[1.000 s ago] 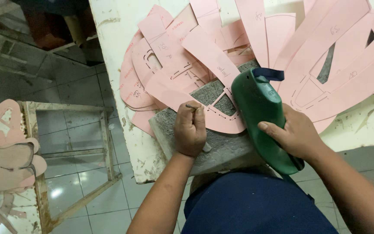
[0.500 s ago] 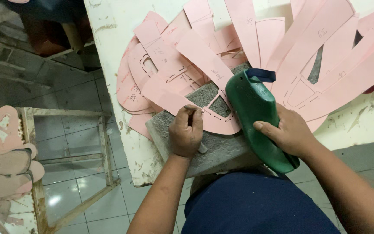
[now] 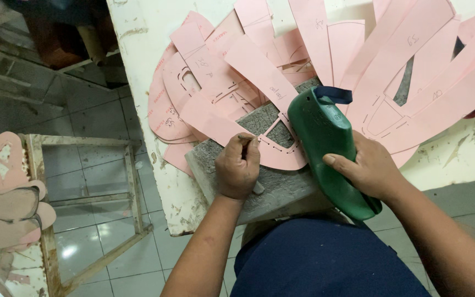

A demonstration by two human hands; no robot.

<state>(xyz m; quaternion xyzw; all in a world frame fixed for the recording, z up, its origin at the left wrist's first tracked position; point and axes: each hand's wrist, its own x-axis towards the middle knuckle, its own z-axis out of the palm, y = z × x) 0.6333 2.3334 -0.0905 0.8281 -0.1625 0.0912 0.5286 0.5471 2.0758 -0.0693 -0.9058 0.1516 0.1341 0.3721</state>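
A white, paint-chipped table (image 3: 457, 157) fills the upper frame, its near edge running just above a person's lap, with grey tiled floor (image 3: 89, 170) open to the left. Pink paper pattern pieces (image 3: 358, 60) fan across the table, several overhanging its left edge. A grey stone slab (image 3: 281, 190) juts past the near edge toward the body. The right hand (image 3: 368, 168) wraps, fingers closed, over a green shoe last (image 3: 328, 146) lying tilted on the slab's right end. A cut-out pink pattern (image 3: 237, 129) lies on the slab beside the last. The left hand (image 3: 238, 168) rests on it, fingertips pinched on a thin tool too small to identify.
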